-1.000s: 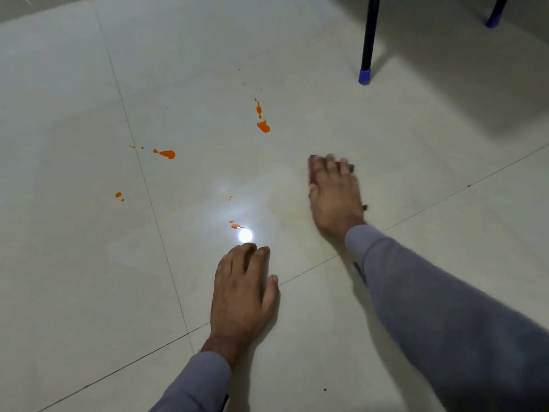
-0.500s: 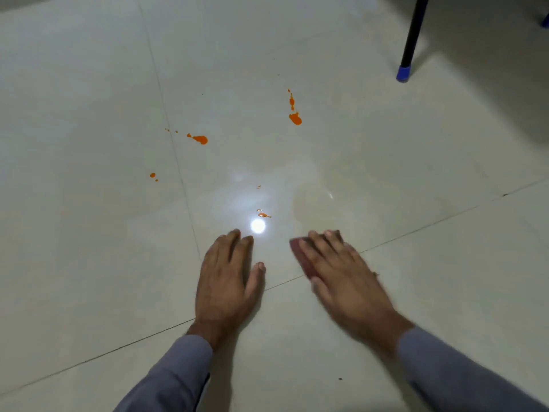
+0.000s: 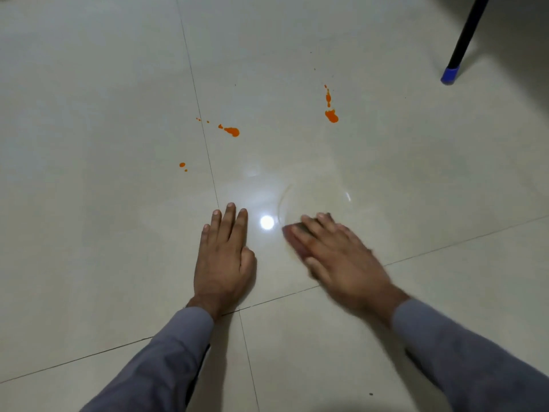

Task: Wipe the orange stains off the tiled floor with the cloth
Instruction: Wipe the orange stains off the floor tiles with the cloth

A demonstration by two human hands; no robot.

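Observation:
My right hand (image 3: 341, 257) lies flat on a small reddish-brown cloth (image 3: 292, 239), pressing it to the pale tiled floor (image 3: 89, 203); most of the cloth is hidden under the fingers and the hand is motion-blurred. My left hand (image 3: 224, 257) rests flat on the floor, fingers straight, holding nothing. Orange stains lie farther out: one splash (image 3: 331, 115) ahead of the right hand, another (image 3: 231, 131) ahead of the left hand, and small drops (image 3: 182, 165) at the left. A damp smear (image 3: 315, 191) shows just beyond the cloth.
A black chair leg with a blue cap (image 3: 450, 75) stands at the upper right. Dark grout lines (image 3: 208, 156) cross the floor. A bright lamp reflection (image 3: 266, 222) sits between my hands.
My right hand pulled the cloth back from far ahead to beside my left hand. The small orange drops near the light reflection are gone. The view shifted, so the chair leg sits farther right.

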